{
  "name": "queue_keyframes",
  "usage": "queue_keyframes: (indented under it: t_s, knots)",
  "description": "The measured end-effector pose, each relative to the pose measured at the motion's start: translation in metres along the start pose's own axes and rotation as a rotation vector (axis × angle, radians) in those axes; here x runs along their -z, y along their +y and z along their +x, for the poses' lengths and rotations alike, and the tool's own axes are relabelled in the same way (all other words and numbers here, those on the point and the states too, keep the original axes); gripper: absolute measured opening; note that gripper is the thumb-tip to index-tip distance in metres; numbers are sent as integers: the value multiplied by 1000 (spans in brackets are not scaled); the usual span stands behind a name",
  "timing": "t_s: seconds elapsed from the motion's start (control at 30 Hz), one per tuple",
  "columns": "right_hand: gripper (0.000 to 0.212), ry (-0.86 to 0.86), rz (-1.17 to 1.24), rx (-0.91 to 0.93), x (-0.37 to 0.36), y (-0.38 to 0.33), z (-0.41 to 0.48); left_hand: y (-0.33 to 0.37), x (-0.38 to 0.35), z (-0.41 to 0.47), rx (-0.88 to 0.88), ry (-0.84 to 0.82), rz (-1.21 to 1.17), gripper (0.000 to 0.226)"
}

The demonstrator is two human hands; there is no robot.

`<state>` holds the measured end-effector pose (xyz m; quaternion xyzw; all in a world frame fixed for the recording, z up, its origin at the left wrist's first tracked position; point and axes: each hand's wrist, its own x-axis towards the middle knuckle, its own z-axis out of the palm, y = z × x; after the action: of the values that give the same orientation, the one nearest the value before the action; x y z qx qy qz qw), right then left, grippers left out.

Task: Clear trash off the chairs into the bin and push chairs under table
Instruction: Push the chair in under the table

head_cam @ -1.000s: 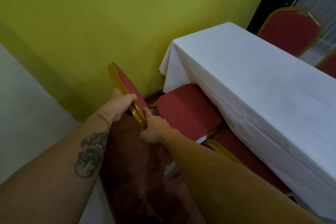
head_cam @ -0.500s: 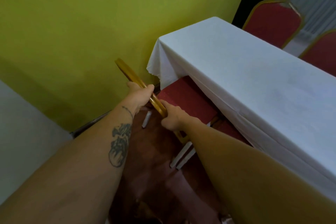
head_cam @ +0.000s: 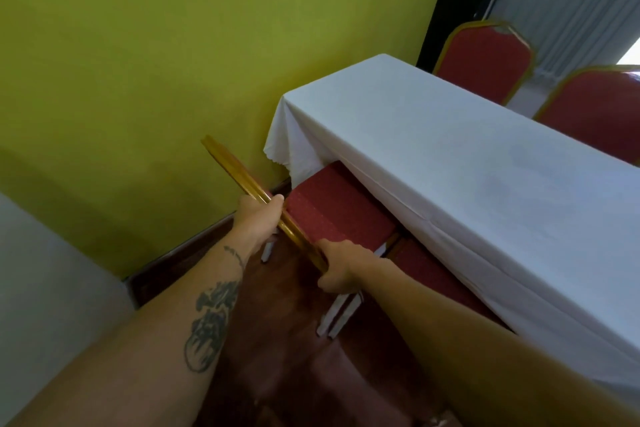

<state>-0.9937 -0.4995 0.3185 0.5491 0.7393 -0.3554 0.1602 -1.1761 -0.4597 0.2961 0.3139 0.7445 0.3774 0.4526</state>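
A red chair [head_cam: 332,215] with a gold frame stands at the near corner of the table [head_cam: 467,163], which wears a white cloth. Its seat reaches partly under the cloth's edge. The gold top rail of its back [head_cam: 239,172] runs slantwise across the middle of the view. My left hand [head_cam: 258,215] grips that rail from the left, and my right hand [head_cam: 341,267] grips its lower end. No trash or bin is in view.
A second red chair seat [head_cam: 426,263] sits under the table to the right of the first. Two more red chairs [head_cam: 485,59] [head_cam: 599,111] stand along the table's far side. A yellow-green wall [head_cam: 173,45] is close behind, over dark wooden floor [head_cam: 294,340].
Both hands have stayed on the chair back while the chair slid towards the table. More of its seat now lies under the cloth, and the back shows edge-on.
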Motion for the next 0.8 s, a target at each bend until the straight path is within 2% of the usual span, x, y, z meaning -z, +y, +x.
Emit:
queue_keyframes:
  t_s: [0.03, 0.13, 0.3, 0.4, 0.8]
  knots:
    - [64, -5, -90, -15, -2, 6, -10, -4, -4, 0, 7, 3, 1, 47]
    - [52, 76, -351, -52, -6, 16, -26, 1, -9, -8, 10, 23, -53, 23]
    - [23, 252, -335, -26, -5, 24, -36, 10, -14, -14, 27, 0, -138, 11]
    - [24, 299, -318, -12, 2, 19, -34, 12, -16, -11, 28, 1, -147, 10]
    - [29, 303, -250, -14, 18, 11, -19, 17, -25, -4, 24, -12, -161, 9]
